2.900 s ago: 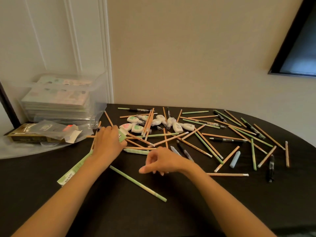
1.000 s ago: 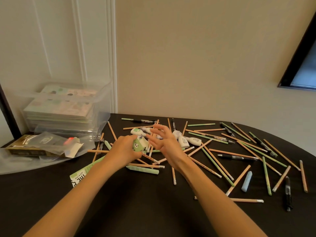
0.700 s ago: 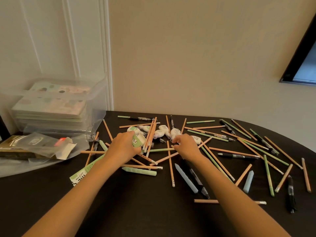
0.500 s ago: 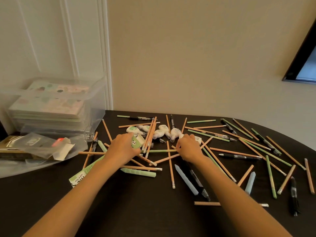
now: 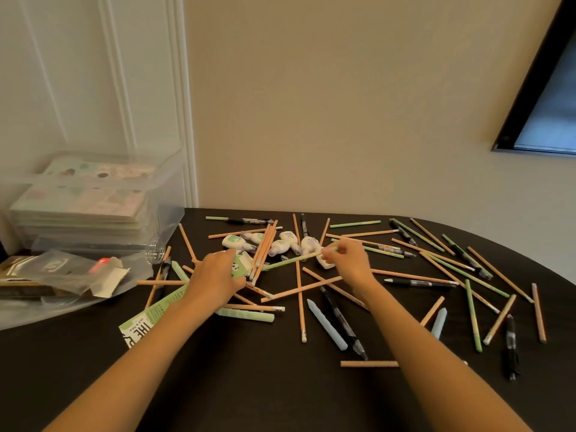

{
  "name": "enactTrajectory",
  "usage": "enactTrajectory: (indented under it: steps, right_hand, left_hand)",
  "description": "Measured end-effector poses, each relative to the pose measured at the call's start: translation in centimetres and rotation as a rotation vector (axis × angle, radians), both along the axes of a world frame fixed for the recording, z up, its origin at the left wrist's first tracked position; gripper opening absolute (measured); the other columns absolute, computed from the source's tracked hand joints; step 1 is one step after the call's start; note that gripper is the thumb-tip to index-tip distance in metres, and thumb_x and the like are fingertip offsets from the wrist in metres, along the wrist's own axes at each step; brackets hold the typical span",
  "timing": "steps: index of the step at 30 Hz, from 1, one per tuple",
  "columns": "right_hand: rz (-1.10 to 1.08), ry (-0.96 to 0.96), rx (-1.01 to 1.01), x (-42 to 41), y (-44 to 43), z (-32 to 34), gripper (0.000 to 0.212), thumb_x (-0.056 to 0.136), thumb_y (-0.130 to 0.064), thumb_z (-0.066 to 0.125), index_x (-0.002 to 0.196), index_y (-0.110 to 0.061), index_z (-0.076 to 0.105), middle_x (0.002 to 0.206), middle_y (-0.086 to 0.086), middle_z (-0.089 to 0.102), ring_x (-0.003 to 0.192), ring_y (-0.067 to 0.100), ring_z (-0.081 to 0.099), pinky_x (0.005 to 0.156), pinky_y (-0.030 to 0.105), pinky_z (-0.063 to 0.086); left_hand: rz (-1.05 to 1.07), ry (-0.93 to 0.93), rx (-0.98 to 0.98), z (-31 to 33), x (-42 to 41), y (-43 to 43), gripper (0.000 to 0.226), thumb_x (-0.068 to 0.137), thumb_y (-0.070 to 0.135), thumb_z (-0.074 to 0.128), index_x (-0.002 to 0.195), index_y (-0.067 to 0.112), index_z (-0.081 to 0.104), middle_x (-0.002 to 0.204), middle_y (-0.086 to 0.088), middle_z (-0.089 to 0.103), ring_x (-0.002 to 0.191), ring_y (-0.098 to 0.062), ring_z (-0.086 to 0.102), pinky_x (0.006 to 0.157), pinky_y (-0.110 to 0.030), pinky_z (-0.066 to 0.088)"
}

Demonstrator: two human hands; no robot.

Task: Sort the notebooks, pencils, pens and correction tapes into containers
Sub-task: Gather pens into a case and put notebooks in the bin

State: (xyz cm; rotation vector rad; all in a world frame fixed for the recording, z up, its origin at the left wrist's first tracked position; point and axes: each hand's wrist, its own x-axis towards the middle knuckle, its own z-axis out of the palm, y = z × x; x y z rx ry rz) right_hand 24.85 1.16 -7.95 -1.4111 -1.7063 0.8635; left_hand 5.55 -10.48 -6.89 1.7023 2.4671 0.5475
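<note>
Wooden and green pencils (image 5: 453, 269), black pens (image 5: 419, 282) and white correction tapes (image 5: 288, 240) lie scattered over the dark table (image 5: 255, 385). My left hand (image 5: 215, 277) grips a green and white correction tape (image 5: 240, 265) with a panda print, at the left side of the pile. My right hand (image 5: 350, 261) pinches one end of a green pencil (image 5: 291, 260) and holds it just above the pile. A clear plastic bin (image 5: 162, 194) at the back left holds a stack of notebooks (image 5: 84, 198).
A clear plastic bag with a gold box (image 5: 59, 275) lies in front of the bin. A green printed card sleeve (image 5: 149, 316) sticks out under my left forearm. Pale blue and green caps or erasers (image 5: 327, 325) lie among the pencils. The wall stands right behind the table.
My right hand has taken hold of a green pencil from the pile and raised it slightly. My left hand stays where it was, still holding the panda correction tape.
</note>
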Motion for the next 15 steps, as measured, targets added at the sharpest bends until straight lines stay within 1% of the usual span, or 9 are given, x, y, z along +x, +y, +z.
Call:
enactTrajectory:
  steps: [2,3,5,6,8,11,15]
  right_hand:
    - [-0.131,0.362,-0.123,1.1,-0.4,0.7,0.014,0.093,-0.014,0.055,0.104,-0.008,0.061,0.094,0.008,0.066,0.081,0.014,0.065,0.075,0.025,0.054]
    - [-0.183,0.492,-0.157,1.6,-0.7,1.0,0.016,0.094,-0.013,0.053,0.107,-0.007,0.059,0.096,0.01,0.066,0.078,0.014,0.066,0.071,0.023,0.055]
    - [-0.259,0.65,-0.176,2.8,-1.5,1.5,0.019,0.096,-0.014,0.05,0.112,-0.006,0.056,0.096,0.012,0.065,0.073,0.013,0.065,0.062,0.02,0.055]
    - [-0.273,0.737,-0.179,3.4,-1.9,1.7,0.02,0.097,-0.014,0.048,0.114,-0.005,0.054,0.096,0.013,0.064,0.073,0.013,0.065,0.061,0.02,0.055]
    - [-0.263,0.891,-0.205,4.1,-2.9,2.2,0.021,0.098,-0.012,0.046,0.116,-0.005,0.052,0.095,0.013,0.064,0.074,0.015,0.065,0.064,0.024,0.056]
    - [-0.201,1.019,-0.239,4.2,-4.2,2.8,0.019,0.098,-0.01,0.045,0.115,-0.005,0.051,0.095,0.014,0.063,0.076,0.017,0.065,0.066,0.027,0.054]
    - [-0.084,1.044,-0.253,2.9,-5.9,3.2,0.022,0.098,-0.01,0.044,0.117,-0.001,0.051,0.1,0.018,0.065,0.078,0.019,0.066,0.07,0.029,0.055]
  left_hand:
    - [-0.022,0.019,0.015,0.2,0.3,-0.1,0.061,0.089,0.029,0.059,0.143,0.02,0.032,0.131,-0.004,0.053,0.121,-0.021,0.048,0.096,-0.033,0.042]
    - [-0.028,0.022,0.018,0.3,0.4,-0.1,0.062,0.089,0.03,0.059,0.144,0.022,0.031,0.131,-0.003,0.053,0.121,-0.021,0.048,0.096,-0.034,0.042]
    - [-0.033,0.011,0.031,0.4,0.8,-0.3,0.064,0.088,0.03,0.061,0.144,0.024,0.031,0.132,-0.003,0.052,0.122,-0.021,0.048,0.098,-0.035,0.041]
    - [-0.04,0.007,0.043,0.5,1.0,-0.4,0.065,0.087,0.03,0.061,0.144,0.024,0.031,0.134,-0.003,0.051,0.123,-0.021,0.047,0.099,-0.035,0.041]
    - [-0.057,0.001,0.072,0.6,1.5,-0.8,0.065,0.086,0.029,0.063,0.144,0.023,0.032,0.135,-0.003,0.05,0.124,-0.021,0.047,0.101,-0.036,0.04]
    - [-0.089,-0.03,0.132,0.9,2.1,-1.4,0.066,0.085,0.026,0.064,0.143,0.02,0.034,0.137,-0.003,0.05,0.124,-0.021,0.046,0.101,-0.035,0.041]
    - [-0.182,-0.053,0.173,1.6,2.8,-2.7,0.067,0.085,0.025,0.065,0.144,0.018,0.033,0.135,-0.003,0.052,0.121,-0.018,0.049,0.098,-0.032,0.043]
